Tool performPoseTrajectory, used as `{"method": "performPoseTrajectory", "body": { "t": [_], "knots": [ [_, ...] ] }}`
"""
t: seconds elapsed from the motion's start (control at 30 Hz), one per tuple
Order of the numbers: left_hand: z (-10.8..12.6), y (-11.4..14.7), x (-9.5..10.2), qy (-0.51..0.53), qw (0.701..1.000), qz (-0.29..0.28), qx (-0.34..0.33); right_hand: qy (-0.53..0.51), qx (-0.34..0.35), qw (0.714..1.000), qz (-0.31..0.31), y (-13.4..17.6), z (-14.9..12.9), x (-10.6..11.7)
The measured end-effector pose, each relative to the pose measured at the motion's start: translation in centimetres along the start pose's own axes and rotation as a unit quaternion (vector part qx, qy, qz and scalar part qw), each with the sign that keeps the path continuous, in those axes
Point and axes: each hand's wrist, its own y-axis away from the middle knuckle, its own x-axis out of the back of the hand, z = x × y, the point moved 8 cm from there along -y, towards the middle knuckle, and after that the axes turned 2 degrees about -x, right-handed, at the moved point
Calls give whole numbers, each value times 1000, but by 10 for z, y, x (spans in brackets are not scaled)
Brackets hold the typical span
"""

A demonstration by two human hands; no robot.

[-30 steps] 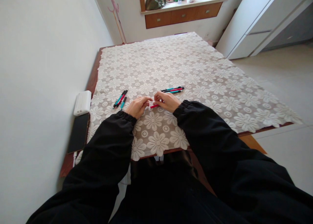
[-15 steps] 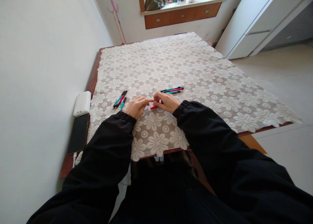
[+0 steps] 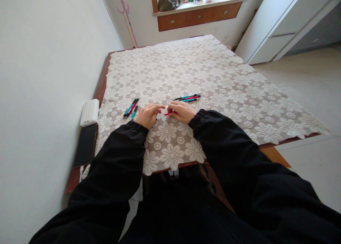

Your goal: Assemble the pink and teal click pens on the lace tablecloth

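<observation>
My right hand [image 3: 182,111] is closed in a pinch around a short red pen part [image 3: 167,114], whose end sticks out toward the left. Facing it across a small gap is my left hand [image 3: 148,115], index finger stretched toward the right hand and other fingers curled. A small dark tip [image 3: 156,119] shows beneath the left hand; what it belongs to is hidden. Left of that hand lie teal and red pen parts [image 3: 131,108] with black ends, with a shorter teal piece [image 3: 134,112] beside them. Beyond my right hand, several teal and red pens [image 3: 188,98] lie side by side.
A flowered lace cloth [image 3: 172,157] covers the table. At its left edge are a white power bank [image 3: 90,112] and a black phone [image 3: 85,145] with a cable. A wall runs close along the left; a windowsill [image 3: 199,9] with bags and bottles is at the back.
My left index finger has drawn back from my right fingers, opening a gap. The red part has turned nearer to level and shows less length. The dark tip has come into view.
</observation>
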Motion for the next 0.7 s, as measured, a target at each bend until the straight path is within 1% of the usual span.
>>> {"method": "performPoseTrajectory", "body": {
  "t": [0.1,0.33,0.57,0.7],
  "knots": [
    [1,0,0,-2,1000,0,-4,-9,-14,1000,19,0,0,4],
    [2,0,2,-9,1000,9,1,4,-7,1000,15,1,-2,3],
    [-3,1,-7,-38,999,-39,3,6,5,1000,16,1,0,0],
    [-6,1,-9,-51,997,-50,19,27,19,999,11,2,1,-3]
  ]
}}
